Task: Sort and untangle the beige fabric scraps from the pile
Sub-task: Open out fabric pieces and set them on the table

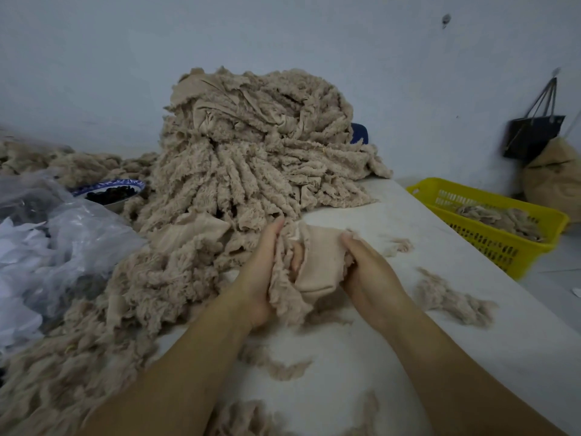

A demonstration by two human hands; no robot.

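Note:
A tall pile of beige fabric scraps with frayed, fluffy edges rises at the back of the white table and spills down its left side. In front of the pile I hold a small bundle of beige scraps between both hands. My left hand grips its frayed left side, thumb across the front. My right hand grips its smoother right side, fingers curled round the cloth. The undersides of the bundle and most fingertips are hidden.
Loose beige tufts lie on the table right of my hands and near the front edge. A yellow plastic basket with some scraps sits lower right. Clear plastic bags and a blue-rimmed bowl are at left. A dark bag hangs on the wall.

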